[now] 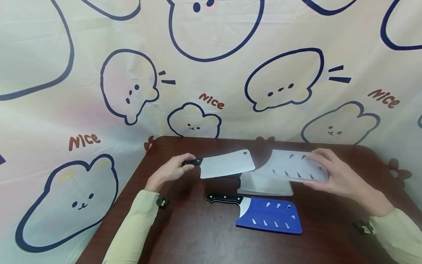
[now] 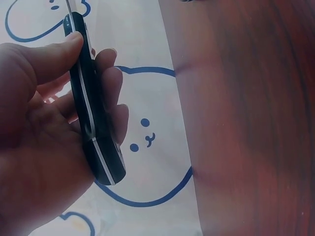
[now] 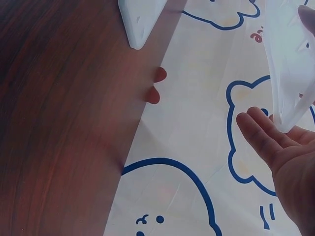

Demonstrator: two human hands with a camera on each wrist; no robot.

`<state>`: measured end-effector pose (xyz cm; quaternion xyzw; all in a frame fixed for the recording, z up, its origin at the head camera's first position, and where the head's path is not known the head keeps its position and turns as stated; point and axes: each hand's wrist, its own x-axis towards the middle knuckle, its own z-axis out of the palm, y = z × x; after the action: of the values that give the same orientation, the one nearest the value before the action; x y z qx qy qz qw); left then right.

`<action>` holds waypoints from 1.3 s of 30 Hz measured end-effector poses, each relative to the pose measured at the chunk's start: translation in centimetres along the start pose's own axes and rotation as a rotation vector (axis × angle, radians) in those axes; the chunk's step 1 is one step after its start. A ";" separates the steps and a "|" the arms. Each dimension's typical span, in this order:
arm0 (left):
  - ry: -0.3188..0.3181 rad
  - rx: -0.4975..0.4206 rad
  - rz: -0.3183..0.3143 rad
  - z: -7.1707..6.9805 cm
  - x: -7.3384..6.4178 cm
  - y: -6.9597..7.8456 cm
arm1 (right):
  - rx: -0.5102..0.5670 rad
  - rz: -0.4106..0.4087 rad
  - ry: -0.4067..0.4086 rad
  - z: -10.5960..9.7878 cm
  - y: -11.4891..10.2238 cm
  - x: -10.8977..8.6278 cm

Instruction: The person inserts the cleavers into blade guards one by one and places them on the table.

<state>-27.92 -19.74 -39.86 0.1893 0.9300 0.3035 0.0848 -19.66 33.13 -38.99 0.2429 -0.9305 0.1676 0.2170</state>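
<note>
My left hand [image 1: 173,169] grips the black handle [image 2: 88,103] of a cleaver whose bare, pale blade [image 1: 227,164] points right above the table. Between the thumb and fingers of my right hand [image 1: 333,172] is a translucent white blade cover [image 1: 285,165] with triangular slots, also in the right wrist view as a white cover [image 3: 290,64]. The blade's far end lies close to the cover's left edge; whether they touch I cannot tell. Nearer on the table lies a second cleaver with a black handle [image 1: 225,198] and a slotted blue blade cover [image 1: 270,216] over its blade.
Under the raised white cover, another whitish covered blade [image 1: 263,187] lies on the dark brown table [image 1: 204,242], partly hidden. Behind the table hangs a pale cloth [image 1: 230,80] printed with cartoon bears. The table's back edge runs just beyond both hands.
</note>
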 end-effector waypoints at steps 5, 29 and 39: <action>0.002 -0.003 -0.003 -0.1 0.0 0.0 | -0.007 -0.005 0.006 -0.2 -0.1 0.1; -0.021 0.060 0.072 -0.4 -0.4 0.5 | 0.013 -0.033 0.000 0.4 -0.4 0.2; -0.022 0.135 0.106 -0.5 -0.9 1.5 | 0.045 -0.090 -0.028 1.7 -1.4 -0.1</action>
<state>-26.76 -19.27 -38.49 0.2466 0.9361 0.2420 0.0657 -19.34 31.28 -40.18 0.2916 -0.9176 0.1751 0.2059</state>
